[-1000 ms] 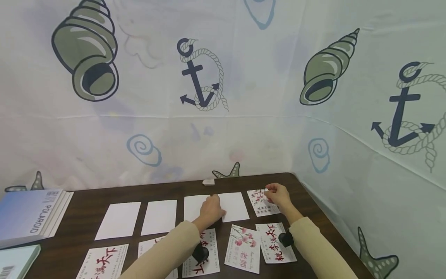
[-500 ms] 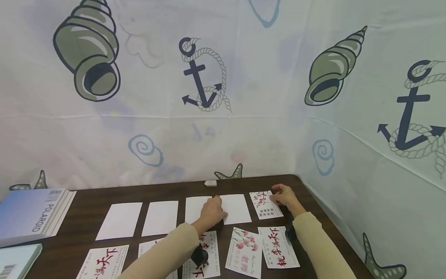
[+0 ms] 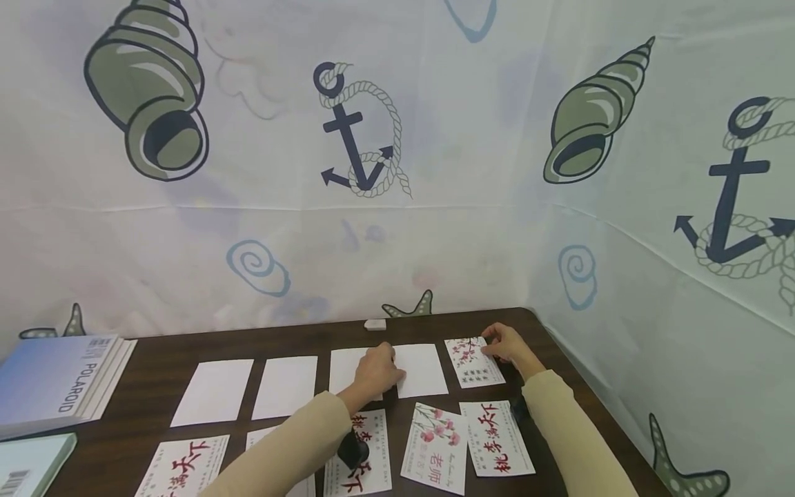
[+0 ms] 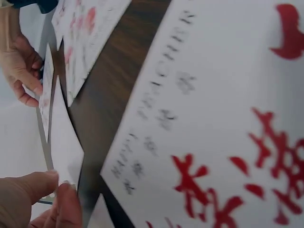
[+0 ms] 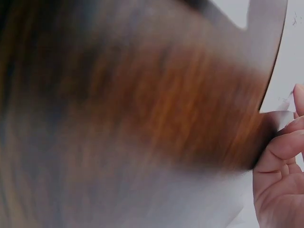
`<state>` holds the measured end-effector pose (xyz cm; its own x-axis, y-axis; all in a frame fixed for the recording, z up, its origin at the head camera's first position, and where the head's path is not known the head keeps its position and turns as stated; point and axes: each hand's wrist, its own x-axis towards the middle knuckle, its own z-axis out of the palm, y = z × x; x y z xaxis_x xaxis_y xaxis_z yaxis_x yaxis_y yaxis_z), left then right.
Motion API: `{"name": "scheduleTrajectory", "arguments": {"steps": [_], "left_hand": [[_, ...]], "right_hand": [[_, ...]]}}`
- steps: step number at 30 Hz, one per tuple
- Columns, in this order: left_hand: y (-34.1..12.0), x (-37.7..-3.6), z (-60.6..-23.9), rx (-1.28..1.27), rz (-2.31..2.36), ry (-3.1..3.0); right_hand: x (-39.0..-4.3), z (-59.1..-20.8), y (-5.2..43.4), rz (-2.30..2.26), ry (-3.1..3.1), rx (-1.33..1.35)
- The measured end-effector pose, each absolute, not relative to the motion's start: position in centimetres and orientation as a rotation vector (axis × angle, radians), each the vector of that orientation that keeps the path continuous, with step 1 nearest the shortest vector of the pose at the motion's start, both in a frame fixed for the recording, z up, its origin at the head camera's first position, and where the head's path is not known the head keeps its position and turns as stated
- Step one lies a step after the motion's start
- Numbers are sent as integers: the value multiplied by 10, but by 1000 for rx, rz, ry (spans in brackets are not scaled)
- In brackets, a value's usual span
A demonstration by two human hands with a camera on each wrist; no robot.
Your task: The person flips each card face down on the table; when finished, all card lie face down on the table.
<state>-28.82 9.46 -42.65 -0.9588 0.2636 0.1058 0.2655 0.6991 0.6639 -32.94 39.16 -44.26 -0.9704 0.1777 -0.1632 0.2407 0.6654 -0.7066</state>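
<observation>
Right hand (image 3: 504, 344) pinches the far edge of a flowered card (image 3: 473, 361) lying at the worktop's (image 3: 155, 348) right rear; left hand (image 3: 375, 371), fingers curled, touches a blank card (image 3: 419, 369). Squaring the row seems under way; aligning edges comes next.

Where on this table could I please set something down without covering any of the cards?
Bare wood runs along the far edge, left of the small white eraser, behind the blank white cards. A narrower strip lies beside the Polaroid box. The near right is crowded with printed cards and both hands.
</observation>
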Motion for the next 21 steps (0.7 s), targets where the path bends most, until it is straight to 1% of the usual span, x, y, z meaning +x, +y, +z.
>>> {"name": "scheduleTrajectory", "arguments": {"steps": [3, 6, 9, 13, 17, 21], "left_hand": [[98, -293, -426, -467, -1257, -2836], [106, -298, -424, -478, -1476, -2780], [120, -302, -422, -473, -1768, -2720], [139, -304, -420, -468, -2017, -2668], [156, -307, -421, -459, -2080, -2651], [172, -313, -425, -388, -2098, -2653]], "right_hand": [[-328, -442, 393, -1212, 2809, 318], [-325, -441, 392, -1241, 2824, 288], [-321, -438, 394, -1288, 2830, 264], [-318, -436, 396, -1381, 2793, 231], [-315, -437, 399, -1480, 2722, 220], [-314, -437, 402, -1578, 2638, 228]]}}
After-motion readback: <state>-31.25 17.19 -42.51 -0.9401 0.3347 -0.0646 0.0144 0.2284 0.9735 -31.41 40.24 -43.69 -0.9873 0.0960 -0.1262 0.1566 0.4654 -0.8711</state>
